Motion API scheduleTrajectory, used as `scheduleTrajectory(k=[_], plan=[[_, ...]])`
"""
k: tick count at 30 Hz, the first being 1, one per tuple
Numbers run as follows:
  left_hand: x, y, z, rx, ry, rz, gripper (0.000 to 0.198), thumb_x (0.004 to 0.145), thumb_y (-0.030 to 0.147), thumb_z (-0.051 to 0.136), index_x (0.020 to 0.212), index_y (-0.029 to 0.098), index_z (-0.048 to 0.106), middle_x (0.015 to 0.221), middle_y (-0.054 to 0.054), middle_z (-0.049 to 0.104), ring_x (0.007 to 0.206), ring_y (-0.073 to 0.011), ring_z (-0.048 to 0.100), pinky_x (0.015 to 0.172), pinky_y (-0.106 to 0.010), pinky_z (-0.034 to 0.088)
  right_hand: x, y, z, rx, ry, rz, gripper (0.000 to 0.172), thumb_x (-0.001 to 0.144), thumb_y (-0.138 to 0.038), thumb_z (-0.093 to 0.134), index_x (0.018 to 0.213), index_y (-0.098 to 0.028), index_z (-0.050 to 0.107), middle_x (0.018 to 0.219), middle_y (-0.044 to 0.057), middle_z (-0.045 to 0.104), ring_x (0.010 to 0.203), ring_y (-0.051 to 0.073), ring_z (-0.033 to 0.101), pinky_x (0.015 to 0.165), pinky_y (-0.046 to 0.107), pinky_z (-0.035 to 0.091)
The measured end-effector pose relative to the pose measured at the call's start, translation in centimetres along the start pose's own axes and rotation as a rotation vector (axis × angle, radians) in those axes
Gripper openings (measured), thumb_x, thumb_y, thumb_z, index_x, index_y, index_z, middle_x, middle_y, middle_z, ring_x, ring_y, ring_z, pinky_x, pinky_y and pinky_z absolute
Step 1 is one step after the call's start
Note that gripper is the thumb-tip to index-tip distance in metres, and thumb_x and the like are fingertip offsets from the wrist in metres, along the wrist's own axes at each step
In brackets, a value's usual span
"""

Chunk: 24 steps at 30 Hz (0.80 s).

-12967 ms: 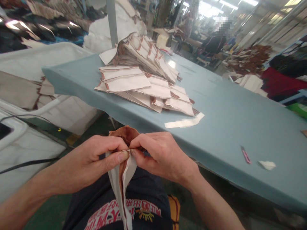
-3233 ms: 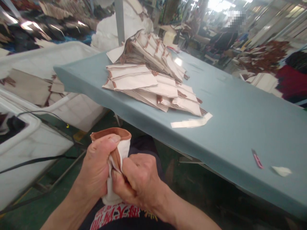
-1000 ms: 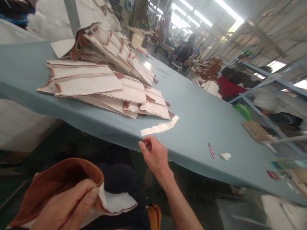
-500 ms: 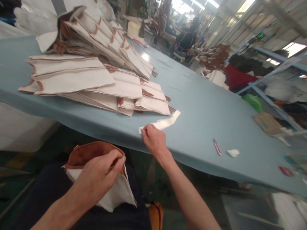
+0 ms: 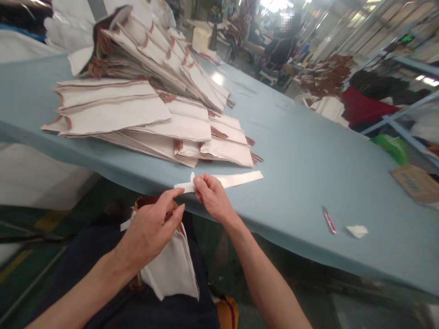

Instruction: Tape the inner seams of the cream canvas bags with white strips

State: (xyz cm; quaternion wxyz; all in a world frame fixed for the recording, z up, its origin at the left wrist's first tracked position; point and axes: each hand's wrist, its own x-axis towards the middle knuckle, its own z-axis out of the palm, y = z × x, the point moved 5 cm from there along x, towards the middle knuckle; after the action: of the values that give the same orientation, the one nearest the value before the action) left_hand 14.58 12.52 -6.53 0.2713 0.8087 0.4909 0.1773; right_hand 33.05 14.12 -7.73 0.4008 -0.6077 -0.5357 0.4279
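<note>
The right hand (image 5: 195, 183) is pinching a white strip (image 5: 244, 178) on the bench (image 5: 291, 192). The left hand (image 5: 149, 228) is covering part of a white pouch (image 5: 174, 269), close to the strip's end. Cloth pieces (image 5: 116, 109) are lying piled beyond.

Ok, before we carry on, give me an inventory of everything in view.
table: one, blue-grey, across the middle
fabric piles: two, cream with brown edging, table's left
white strip: at least one, white, table's near edge
fabric piece: one, white and brown, below that edge
cutter: one, pink, table's right
scrap: one, white, beside cutter
cardboard: one, brown, far right
co-worker: one, dark clothing, background
other background goods: too blurred to count
left hand: one, bare, over fabric piece
right hand: one, bare, pinching white strip
</note>
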Motion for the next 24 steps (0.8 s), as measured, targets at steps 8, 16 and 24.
scheduleTrajectory(k=[8,16,24], plan=[[2.2,-0.7,2.4,0.305,-0.151,-0.047,0.056,0.114,0.031,0.043,0.164,0.015,0.064,0.103,-0.018,0.093,0.094,-0.0396,0.091,0.080,-0.041,0.067,0.7,0.4,-0.3,0.354,0.077,0.036,0.045,0.102,-0.062,0.070,0.081,-0.025,0.057,0.064,-0.007,0.055,0.055,0.011,0.049,0.056,0.024,0.045],[2.4,-0.4,2.9,0.416,-0.196,-0.058,0.058,0.116,0.030,0.046,0.170,0.016,0.060,0.099,-0.017,0.093,0.092,-0.0418,0.092,0.076,-0.041,0.065,-1.3,5.5,-12.4,0.618,0.519,0.077,0.025,0.093,-0.043,0.085,0.093,-0.022,0.073,0.089,0.001,0.079,0.074,0.014,0.071,0.047,0.016,0.049],[2.4,-0.3,3.2,0.454,-0.142,-0.052,0.055,0.114,0.031,0.043,0.161,0.013,0.067,0.093,-0.017,0.092,0.086,-0.0397,0.091,0.069,-0.038,0.063,-0.7,10.0,-21.1,0.880,0.714,0.164,0.018,0.117,-0.030,0.069,0.106,-0.017,0.075,0.095,0.002,0.078,0.076,0.012,0.074,0.056,0.018,0.058]])
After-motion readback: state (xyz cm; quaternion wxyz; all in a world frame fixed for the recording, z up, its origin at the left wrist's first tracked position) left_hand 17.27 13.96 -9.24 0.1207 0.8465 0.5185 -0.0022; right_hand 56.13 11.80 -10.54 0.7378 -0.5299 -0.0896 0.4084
